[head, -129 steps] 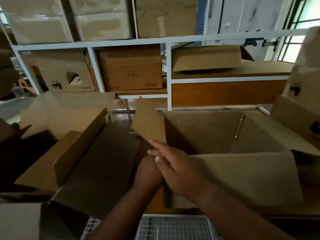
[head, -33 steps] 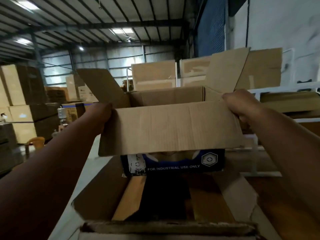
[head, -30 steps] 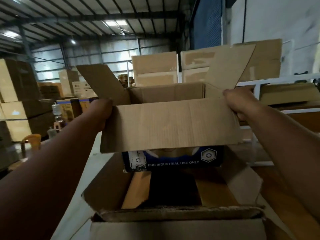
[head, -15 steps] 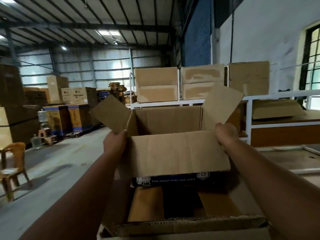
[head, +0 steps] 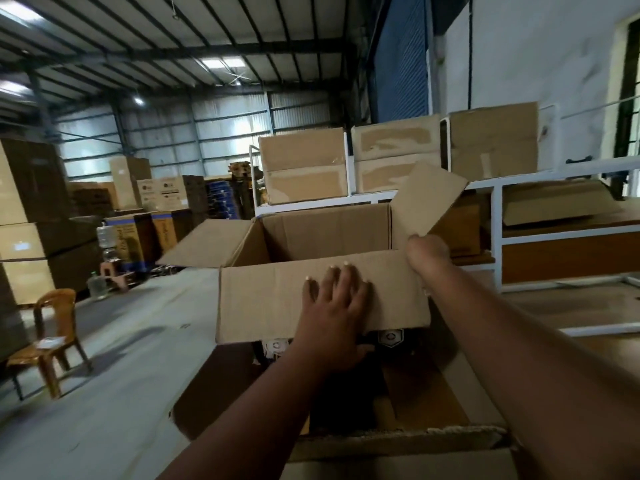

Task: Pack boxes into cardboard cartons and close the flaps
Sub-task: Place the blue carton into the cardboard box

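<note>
An open brown carton [head: 322,233] with its flaps up hangs over a larger open carton [head: 460,393] right below me. My left hand [head: 332,306] lies flat on the near flap [head: 263,303], which folds down outward. Its fingers are spread and straight, and the thumb sits at the flap's lower edge. My right hand [head: 427,254] grips the carton's near right corner, fingers curled over the rim beside the raised right flap [head: 429,199]. A blue and white printed panel [head: 389,337] peeks out under the near flap.
A white shelf rack [head: 495,237] holding sealed cartons [head: 304,164] stands behind and to the right. Tall carton stacks [head: 31,216] line the left side. An orange plastic chair [head: 52,334] and water bottles [head: 110,244] stand on the concrete floor at left.
The carton has come down and away from me. My left hand left the near left corner and now lies flat on the middle of the near flap. The right hand kept its corner.
</note>
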The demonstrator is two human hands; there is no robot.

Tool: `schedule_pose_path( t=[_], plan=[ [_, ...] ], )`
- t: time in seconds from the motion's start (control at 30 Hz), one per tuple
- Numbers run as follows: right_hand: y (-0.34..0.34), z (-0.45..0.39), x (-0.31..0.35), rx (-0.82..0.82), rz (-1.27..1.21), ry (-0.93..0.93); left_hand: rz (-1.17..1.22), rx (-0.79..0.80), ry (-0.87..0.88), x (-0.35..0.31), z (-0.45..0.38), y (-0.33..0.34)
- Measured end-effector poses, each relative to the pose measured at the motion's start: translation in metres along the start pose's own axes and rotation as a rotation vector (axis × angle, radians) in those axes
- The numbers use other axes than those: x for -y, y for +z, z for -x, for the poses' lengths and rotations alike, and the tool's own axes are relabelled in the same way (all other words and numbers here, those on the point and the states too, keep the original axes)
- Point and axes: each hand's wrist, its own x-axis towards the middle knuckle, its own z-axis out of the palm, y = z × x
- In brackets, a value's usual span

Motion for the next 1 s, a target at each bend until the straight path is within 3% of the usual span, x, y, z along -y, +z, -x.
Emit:
schedule_pose_path(
  t=[0.2, 0.37, 0.5, 0.57, 0.67, 0.7, 0.73, 0.8, 0.87, 0.93, 1.0],
  plan=[
    [-0.018, -0.003, 0.004, 0.108, -0.032, -0.001, -0.131, 0.128, -0.123, 0.003, -0.051, -0.007],
    [-0.037, 0.03, -0.017, 0.129, -0.143, -0.117, -0.102, 0.157, -0.158, 0.018, -0.077, -0.016],
    [-0.04, 0.071, -0.072, 0.152, 0.019, -0.358, -0.113, 0.137, -0.143, 0.02, -0.086, -0.021],
    [-0.04, 0.085, -0.096, 0.186, 0.037, -0.374, -0.141, 0.114, -0.14, 0.019, -0.084, -0.02],
    [-0.047, 0.101, -0.129, 0.015, 0.247, -0.479, -0.168, 0.079, -0.122, 0.017, -0.077, -0.015],
    [-0.046, 0.105, -0.137, 0.044, 0.326, -0.573, -0.176, 0.078, -0.121, 0.017, -0.076, -0.015],
    [-0.043, 0.11, -0.141, 0.191, 0.421, -0.664, -0.186, 0.081, -0.122, 0.016, -0.077, -0.015],
    [-0.027, 0.123, -0.14, 0.652, 0.676, -0.83, -0.202, 0.093, -0.122, 0.013, -0.08, -0.017],
    [-0.005, 0.135, -0.138, 1.036, 0.872, -0.821, -0.202, 0.103, -0.113, 0.01, -0.08, -0.018],
    [0.012, 0.14, -0.136, 1.144, 0.98, -0.683, -0.192, 0.087, -0.102, 0.009, -0.077, -0.017],
    [0.019, 0.137, -0.137, 1.126, 1.075, -0.615, -0.184, 0.061, -0.101, 0.009, -0.074, -0.016]
  ],
)
